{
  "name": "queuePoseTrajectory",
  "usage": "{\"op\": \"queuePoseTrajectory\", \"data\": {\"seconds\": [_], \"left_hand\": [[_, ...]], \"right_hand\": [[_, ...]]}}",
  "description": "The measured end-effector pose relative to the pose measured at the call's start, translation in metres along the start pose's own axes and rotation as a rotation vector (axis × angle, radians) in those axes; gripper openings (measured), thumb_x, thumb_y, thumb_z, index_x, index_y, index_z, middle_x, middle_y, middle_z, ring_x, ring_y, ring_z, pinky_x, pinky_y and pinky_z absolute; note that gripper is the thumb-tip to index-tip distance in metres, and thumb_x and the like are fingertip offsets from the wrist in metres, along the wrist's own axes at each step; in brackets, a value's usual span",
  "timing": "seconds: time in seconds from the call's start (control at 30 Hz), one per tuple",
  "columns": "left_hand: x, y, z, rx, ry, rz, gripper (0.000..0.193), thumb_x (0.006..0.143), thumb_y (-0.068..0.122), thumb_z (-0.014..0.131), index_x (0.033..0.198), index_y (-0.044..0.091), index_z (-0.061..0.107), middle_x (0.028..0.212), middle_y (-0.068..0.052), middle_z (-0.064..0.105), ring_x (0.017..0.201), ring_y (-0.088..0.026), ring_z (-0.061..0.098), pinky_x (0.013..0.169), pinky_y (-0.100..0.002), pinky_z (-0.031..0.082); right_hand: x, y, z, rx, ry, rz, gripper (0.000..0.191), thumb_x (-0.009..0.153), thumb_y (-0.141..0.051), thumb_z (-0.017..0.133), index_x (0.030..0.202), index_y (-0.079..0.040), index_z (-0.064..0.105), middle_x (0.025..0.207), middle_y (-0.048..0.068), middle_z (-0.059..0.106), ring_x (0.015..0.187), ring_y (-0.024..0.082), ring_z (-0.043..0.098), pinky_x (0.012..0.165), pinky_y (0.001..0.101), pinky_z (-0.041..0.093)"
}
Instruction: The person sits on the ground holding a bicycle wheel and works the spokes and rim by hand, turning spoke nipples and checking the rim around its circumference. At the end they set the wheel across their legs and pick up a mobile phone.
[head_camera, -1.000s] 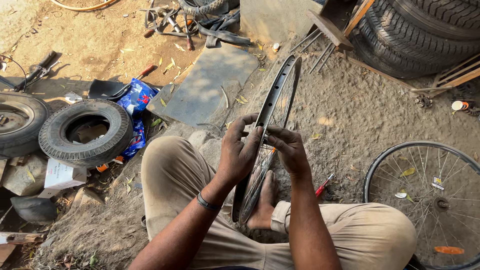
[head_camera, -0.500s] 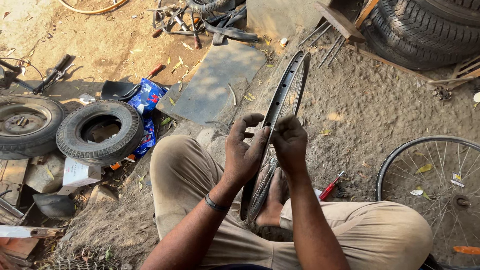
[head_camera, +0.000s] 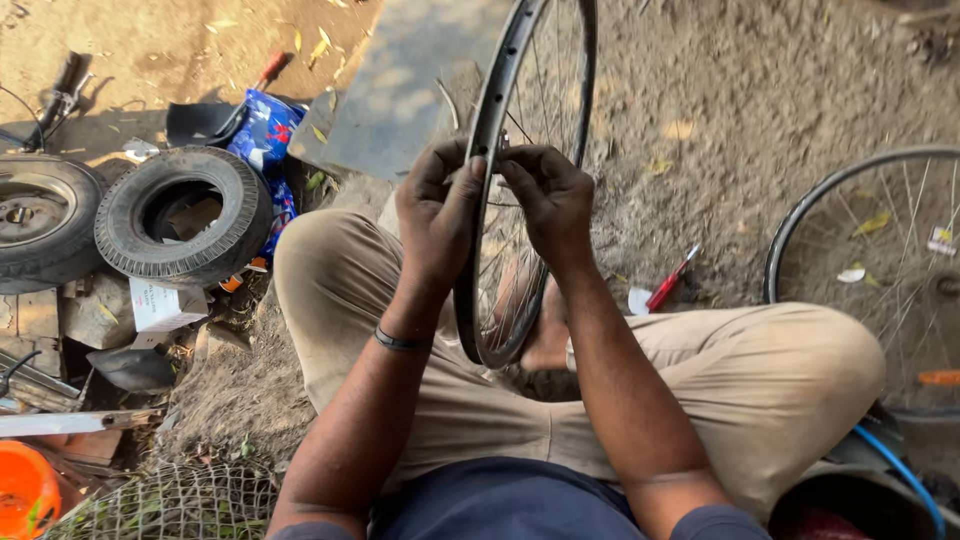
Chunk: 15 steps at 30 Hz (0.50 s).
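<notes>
Both hands on spoked rim (head_camera: 487, 130) — small tyre (head_camera: 185, 215), second wheel (head_camera: 860, 250) nearby

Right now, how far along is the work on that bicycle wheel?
Already done: the wheel rim is bare, with no tyre on it, and stands upright between the person's knees. In hand: the left hand and right hand both pinch at the rim's edge near the spokes. What they are adjusting is too small to tell. Left: a second wheel lies untouched on the ground, with a red tool nearby.
</notes>
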<state>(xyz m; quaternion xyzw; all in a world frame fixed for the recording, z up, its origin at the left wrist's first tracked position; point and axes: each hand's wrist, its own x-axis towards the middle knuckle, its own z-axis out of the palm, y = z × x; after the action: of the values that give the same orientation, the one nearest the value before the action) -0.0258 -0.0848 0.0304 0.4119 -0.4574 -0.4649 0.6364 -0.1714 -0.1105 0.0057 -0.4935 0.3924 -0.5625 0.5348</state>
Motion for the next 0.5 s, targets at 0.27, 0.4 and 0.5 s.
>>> {"op": "queuePoseTrajectory", "data": {"seconds": [0.27, 0.4, 0.5], "left_hand": [[0.0, -0.003, -0.007, -0.014, 0.005, -0.054, 0.024, 0.108, 0.012, 0.065, 0.125, -0.005, 0.064, 0.111, -0.002, 0.07, 0.101, -0.006, 0.061, 0.091, -0.022, 0.05], [0.002, -0.002, -0.007, -0.112, 0.005, -0.097, 0.025, 0.106, 0.013, 0.065, 0.125, -0.004, 0.063, 0.109, -0.002, 0.071, 0.099, -0.006, 0.062, 0.089, -0.022, 0.051], [0.004, -0.003, -0.009, -0.043, 0.0, -0.106, 0.021, 0.108, 0.013, 0.064, 0.121, -0.003, 0.065, 0.105, -0.001, 0.07, 0.095, -0.005, 0.06, 0.085, -0.021, 0.05]], "right_hand": [[0.001, -0.008, -0.002, -0.395, 0.029, -0.315, 0.016, 0.096, -0.012, 0.081, 0.103, -0.004, 0.069, 0.111, 0.007, 0.069, 0.104, 0.016, 0.074, 0.089, 0.0316, 0.065], [0.001, -0.015, -0.005, -0.576, 0.026, -0.455, 0.024, 0.093, -0.013, 0.088, 0.102, -0.003, 0.069, 0.108, 0.008, 0.067, 0.102, 0.017, 0.072, 0.088, 0.0321, 0.067], [0.002, -0.013, -0.006, -0.531, 0.014, -0.376, 0.025, 0.091, -0.016, 0.089, 0.1, -0.005, 0.068, 0.107, 0.006, 0.066, 0.1, 0.016, 0.072, 0.082, 0.0317, 0.065]]}}
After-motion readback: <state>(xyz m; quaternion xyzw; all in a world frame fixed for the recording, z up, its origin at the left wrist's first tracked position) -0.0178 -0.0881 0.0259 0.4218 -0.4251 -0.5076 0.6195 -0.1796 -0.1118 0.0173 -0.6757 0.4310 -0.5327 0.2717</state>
